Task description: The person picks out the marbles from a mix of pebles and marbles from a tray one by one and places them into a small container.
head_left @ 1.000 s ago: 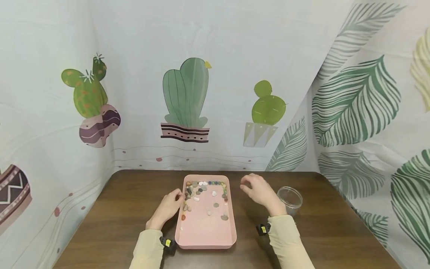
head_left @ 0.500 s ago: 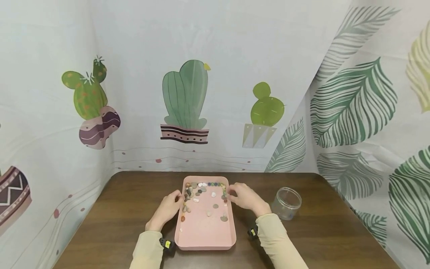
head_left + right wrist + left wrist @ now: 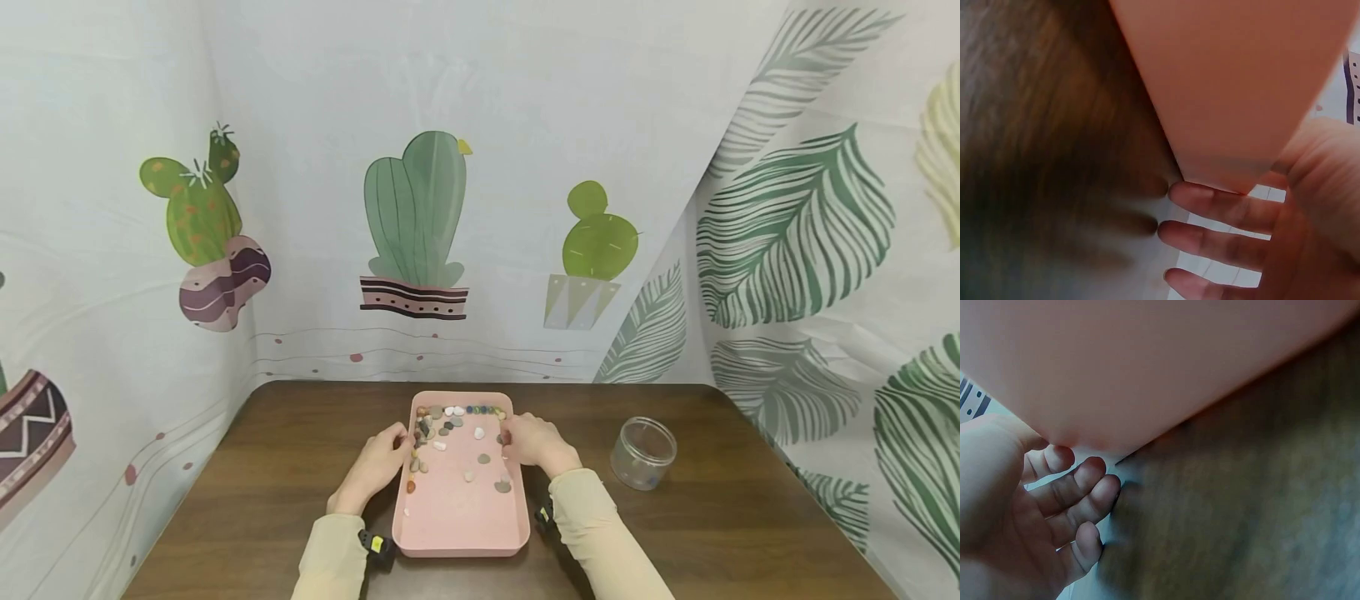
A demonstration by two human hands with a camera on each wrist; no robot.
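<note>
Head view: both hands, left hand [image 3: 377, 467] and right hand [image 3: 534, 442], grip shallow pink plastic tray [image 3: 459, 533] sides; light, rigid, loose pebbles [image 3: 450, 421] slide if tilted.

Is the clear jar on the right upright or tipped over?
Upright: the clear jar stands on the table, open mouth up, no lid visible.

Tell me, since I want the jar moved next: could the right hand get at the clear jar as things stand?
Probably yes: the clear jar stands alone on the table, right of the right hand, which grips the pink tray and must let go first.
</note>
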